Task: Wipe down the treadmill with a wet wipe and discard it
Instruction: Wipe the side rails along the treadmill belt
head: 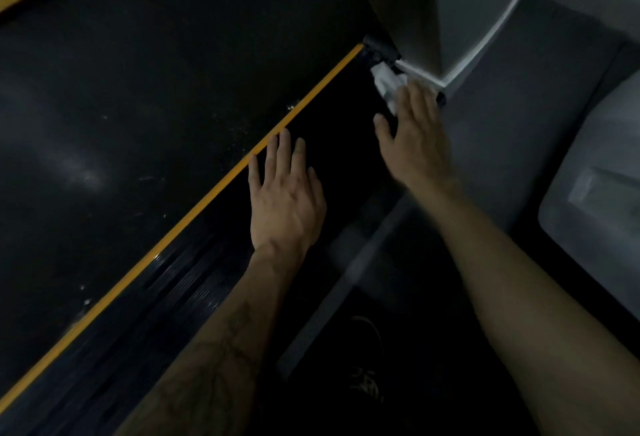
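Your right hand (414, 134) presses the white wet wipe (388, 84) with straight fingers against the treadmill's black side rail (332, 131), while your left hand (285, 193) rests flat, fingers spread, beside the yellow stripe (194, 214).

- Both forearms are bare from the lower edge of the view up to the wrists; no sleeve, cuff or glove shows on either arm.
- The left forearm (214, 363) bears a dark tattoo of thin branching lines along its upper side; the dim light hides the design.
- The left hand (285, 200) carries no ring, watch or band that can be seen, and its nails are short.
- The right hand (414, 134) is likewise bare of jewellery, though motion blur softens it.
- The right forearm (512, 283) shows no markings.
- Below, a dark shoe (367, 359) with pale laces is faintly visible.
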The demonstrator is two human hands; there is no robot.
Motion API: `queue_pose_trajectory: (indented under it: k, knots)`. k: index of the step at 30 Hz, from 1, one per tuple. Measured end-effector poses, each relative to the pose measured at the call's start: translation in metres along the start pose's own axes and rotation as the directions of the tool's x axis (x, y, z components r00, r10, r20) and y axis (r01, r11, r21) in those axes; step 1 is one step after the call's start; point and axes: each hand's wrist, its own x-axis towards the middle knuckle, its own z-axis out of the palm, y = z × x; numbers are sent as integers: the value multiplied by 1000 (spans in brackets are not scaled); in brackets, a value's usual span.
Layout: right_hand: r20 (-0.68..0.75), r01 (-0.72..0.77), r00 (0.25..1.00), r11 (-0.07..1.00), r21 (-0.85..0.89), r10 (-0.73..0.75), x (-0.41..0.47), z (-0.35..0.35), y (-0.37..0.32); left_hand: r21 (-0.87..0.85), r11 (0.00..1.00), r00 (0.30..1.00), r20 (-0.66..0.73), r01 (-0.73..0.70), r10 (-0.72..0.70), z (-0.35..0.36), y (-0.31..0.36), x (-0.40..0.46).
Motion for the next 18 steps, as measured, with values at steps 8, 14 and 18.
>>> queue_pose_trajectory:
  k: [8, 14, 18]
  knots:
    - [-67, 55, 996, 998, 28, -53, -18, 5, 9, 7, 1000, 1000, 4, 3, -3, 0, 0, 1]
    - [-48, 1, 999, 1000, 26, 0, -18, 2, 2, 5, 1000, 1000, -1, 4, -4, 1, -1, 1]
    - [-39, 86, 995, 996, -32, -87, -19, 6, 8, 8, 1000, 1000, -9, 2, -1, 1, 0, 1]
